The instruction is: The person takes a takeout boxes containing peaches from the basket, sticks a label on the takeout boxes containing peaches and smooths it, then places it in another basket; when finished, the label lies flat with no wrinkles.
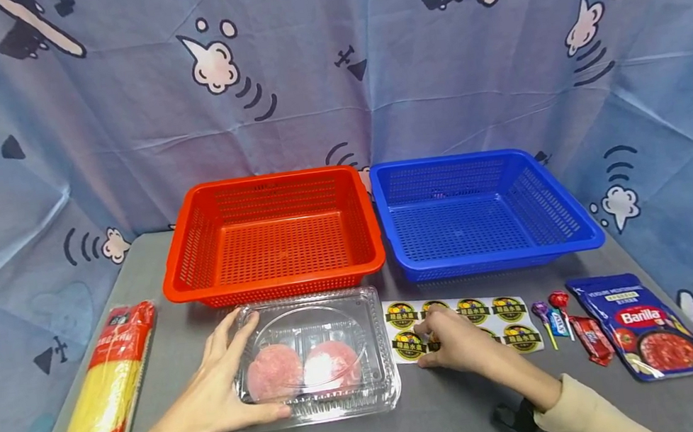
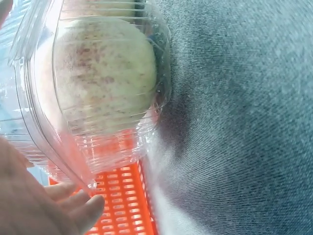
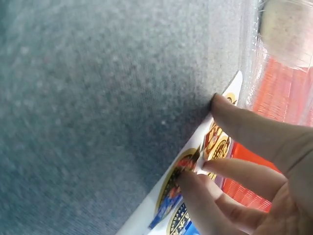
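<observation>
A clear plastic clamshell box (image 1: 372, 355) with two round peaches (image 1: 274, 372) inside stands at the middle front. My left hand (image 1: 216, 395) holds its left end, thumb along the front edge and fingers at the back left corner. In the left wrist view, the fingers (image 2: 90, 213) lie beside the box's rim, with a pale peach (image 2: 107, 78) behind the plastic. My right hand (image 1: 453, 339) is on a white sheet of round black-and-gold stickers (image 1: 510, 309). In the right wrist view, its thumb touches the sheet's near edge while curled fingertips grip at the stickers (image 3: 173, 183).
Behind stand a red basket (image 1: 277, 283) and a blue basket (image 1: 499, 256), side by side. A noodle pack (image 1: 101, 401) lies at far left. Right of the sheet are two lollipops (image 1: 559, 300), small wrapped sweets (image 1: 592, 340) and a blue sauce pouch (image 1: 644, 328).
</observation>
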### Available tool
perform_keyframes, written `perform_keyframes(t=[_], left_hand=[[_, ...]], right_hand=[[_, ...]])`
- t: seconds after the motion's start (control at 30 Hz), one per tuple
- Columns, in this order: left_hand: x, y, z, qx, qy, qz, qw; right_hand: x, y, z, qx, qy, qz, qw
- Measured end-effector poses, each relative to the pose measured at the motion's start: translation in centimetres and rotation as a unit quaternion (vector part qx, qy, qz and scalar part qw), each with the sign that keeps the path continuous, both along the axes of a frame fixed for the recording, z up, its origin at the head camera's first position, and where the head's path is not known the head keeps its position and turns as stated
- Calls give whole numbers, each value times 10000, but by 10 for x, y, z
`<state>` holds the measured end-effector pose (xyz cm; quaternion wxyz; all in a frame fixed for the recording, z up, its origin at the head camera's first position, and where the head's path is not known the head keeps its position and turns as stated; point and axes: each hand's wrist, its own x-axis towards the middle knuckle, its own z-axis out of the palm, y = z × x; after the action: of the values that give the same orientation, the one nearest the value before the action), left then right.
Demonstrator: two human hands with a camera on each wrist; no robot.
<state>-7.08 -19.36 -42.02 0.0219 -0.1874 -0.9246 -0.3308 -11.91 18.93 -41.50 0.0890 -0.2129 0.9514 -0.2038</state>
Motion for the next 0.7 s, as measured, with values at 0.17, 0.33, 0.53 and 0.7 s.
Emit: perform_keyframes(t=[0.17, 0.33, 0.53, 0.7], left_hand=[[0, 0, -1, 15, -43, -3, 10000], [0, 0, 0, 0, -86, -9, 10000], [1, 1, 1, -24, -171, 27, 9998], [1, 1, 1, -4, -205, 31, 9998]], right_hand=[[0, 0, 0, -39, 10, -2, 10000], [0, 1, -1, -231, 45, 47, 9997], [0, 1, -2, -423, -2, 109, 9990], [-2, 1, -4, -607, -7, 206, 9979]])
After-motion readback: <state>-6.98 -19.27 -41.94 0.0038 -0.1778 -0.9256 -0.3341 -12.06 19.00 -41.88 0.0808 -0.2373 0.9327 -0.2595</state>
